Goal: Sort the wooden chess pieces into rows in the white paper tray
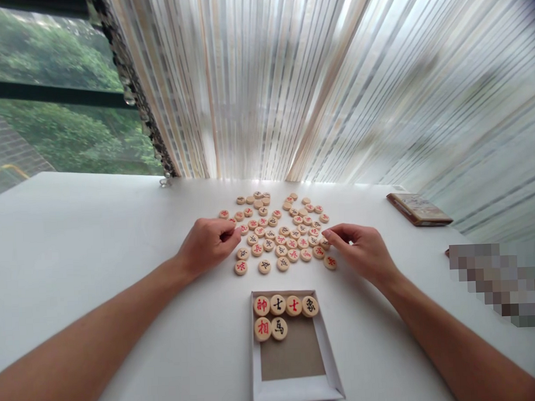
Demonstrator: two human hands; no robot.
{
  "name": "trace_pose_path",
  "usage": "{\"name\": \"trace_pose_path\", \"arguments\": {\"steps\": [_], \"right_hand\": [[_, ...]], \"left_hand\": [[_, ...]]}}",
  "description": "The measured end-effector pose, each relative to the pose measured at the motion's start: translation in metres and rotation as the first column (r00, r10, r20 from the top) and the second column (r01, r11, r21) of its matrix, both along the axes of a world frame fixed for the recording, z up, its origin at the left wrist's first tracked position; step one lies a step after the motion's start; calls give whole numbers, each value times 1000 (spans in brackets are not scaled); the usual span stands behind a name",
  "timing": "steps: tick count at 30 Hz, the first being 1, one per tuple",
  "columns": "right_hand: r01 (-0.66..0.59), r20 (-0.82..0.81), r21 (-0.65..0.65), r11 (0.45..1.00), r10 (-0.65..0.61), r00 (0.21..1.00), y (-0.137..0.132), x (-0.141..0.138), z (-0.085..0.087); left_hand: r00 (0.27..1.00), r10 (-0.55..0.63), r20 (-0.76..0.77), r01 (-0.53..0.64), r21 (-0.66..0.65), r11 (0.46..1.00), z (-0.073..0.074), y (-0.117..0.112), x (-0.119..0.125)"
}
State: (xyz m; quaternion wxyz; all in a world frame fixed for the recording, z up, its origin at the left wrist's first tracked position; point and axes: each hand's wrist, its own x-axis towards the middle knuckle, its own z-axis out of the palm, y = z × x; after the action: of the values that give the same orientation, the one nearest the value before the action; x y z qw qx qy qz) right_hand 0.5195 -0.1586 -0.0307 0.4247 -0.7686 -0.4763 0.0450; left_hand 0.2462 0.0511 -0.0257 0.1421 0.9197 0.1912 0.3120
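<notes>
Wooden discs (280, 239) lie across a white worktop (119, 229), twelve o'clock from a shallow tray (296, 391). A dark-marked disc (324, 244) lies at nine o'clock from the right hand (363, 250), by its bent fingers; the left hand (211, 240) is curled. Whether either grips anything, I cannot tell.

Pale daylight filters through a sheer striped curtain (254, 84) spanning 11 to 2 o'clock. At 10 o'clock a window (64, 47), crossed by a dark bar (57, 95), shows green trees (72, 134); between 9 and 10, grey brickwork (13, 139) and a yellow rail (9, 168). A smooth white surface (97, 241) reaches the curtain's foot.
</notes>
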Motion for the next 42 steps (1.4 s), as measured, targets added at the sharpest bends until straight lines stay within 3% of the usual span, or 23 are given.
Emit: {"name": "trace_pose_path", "arguments": {"steps": [4,8,14,20,28,42], "right_hand": [[-44,21,1,999,44,999,2,-10,2],[-152,24,-22,988,152,988,18,-30,15],[-263,190,-229,937,308,932,64,-55,39],[-291,206,-357,888,379,902,94,-62,39],[-289,178,-436,853,396,901,100,-57,39],[-226,247,-429,875,354,902,91,-65,37]], "left_hand": [[1000,-9,-16,9,-6,1000,0,0,1],[1000,-14,-11,14,-8,1000,1,-2,1],[1000,-19,-3,19,-13,1000,2,-2,1],[1000,-9,1,9,-33,999,2,-4,1],[1000,-17,13,18,-65,998,2,-5,2],[999,-32,17,33,-47,998,0,-4,3]]}}
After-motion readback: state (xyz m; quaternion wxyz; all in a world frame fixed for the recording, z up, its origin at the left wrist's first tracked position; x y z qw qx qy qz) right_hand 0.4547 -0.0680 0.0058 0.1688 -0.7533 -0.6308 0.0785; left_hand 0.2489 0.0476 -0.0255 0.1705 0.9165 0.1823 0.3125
